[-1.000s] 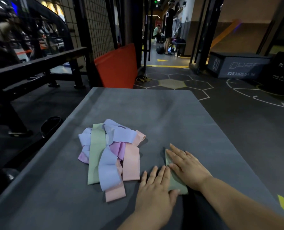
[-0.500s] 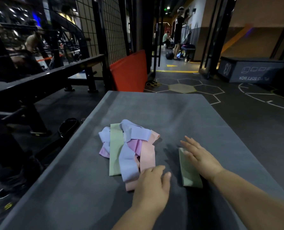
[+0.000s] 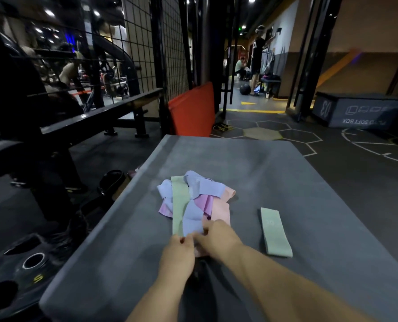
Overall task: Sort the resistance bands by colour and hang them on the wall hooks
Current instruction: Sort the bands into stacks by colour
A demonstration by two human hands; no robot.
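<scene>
Right hand (image 3: pixel 219 238) is off the separate green band (image 3: pixel 276 232), which now lies alone and flat on the mat (image 3: pixel 286 173). Both hands are now at the near end of the mixed pile (image 3: pixel 193 201). Left hand (image 3: pixel 177 256) has advanced to meet the right there, fingertips on the band ends. Grip not discernible.

Dark gym floor (image 3: pixel 332 182), wire-mesh partition (image 3: pixel 147 43)

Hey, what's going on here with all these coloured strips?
A person is sorting resistance bands on a grey padded platform. The left hand and right hand are both at the near end of the mixed pile of green, blue, purple and pink bands; which band they hold is unclear. One green band lies apart on the right.
</scene>
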